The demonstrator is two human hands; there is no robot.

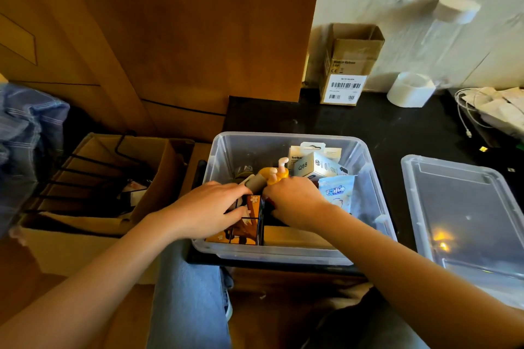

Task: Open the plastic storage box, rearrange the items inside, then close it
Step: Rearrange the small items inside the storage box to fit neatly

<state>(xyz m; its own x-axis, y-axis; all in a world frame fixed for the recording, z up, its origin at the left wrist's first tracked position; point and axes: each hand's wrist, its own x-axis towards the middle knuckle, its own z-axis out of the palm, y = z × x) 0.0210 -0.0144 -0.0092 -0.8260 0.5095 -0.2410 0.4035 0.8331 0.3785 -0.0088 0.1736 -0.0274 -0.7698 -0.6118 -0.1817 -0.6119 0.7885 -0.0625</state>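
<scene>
storage box [226, 147] with hands [208, 208] inside

Clear storage box [224, 150]; yellow toy [273, 174]; pale-blue pouch [336, 193]; black table [397, 127].

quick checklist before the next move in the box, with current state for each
1. Lid off and lying right of the box: ok.
2. Both hands inside the box: left hand, right hand: ok.
3. Left hand resting on the orange carton: ok.
4. What the right hand's grip holds: cannot tell, fingers hidden.
5. Yellow toy upright just behind the hands: ok.
6. Q88 carton lying tilted on top of other items: not ok.
</scene>
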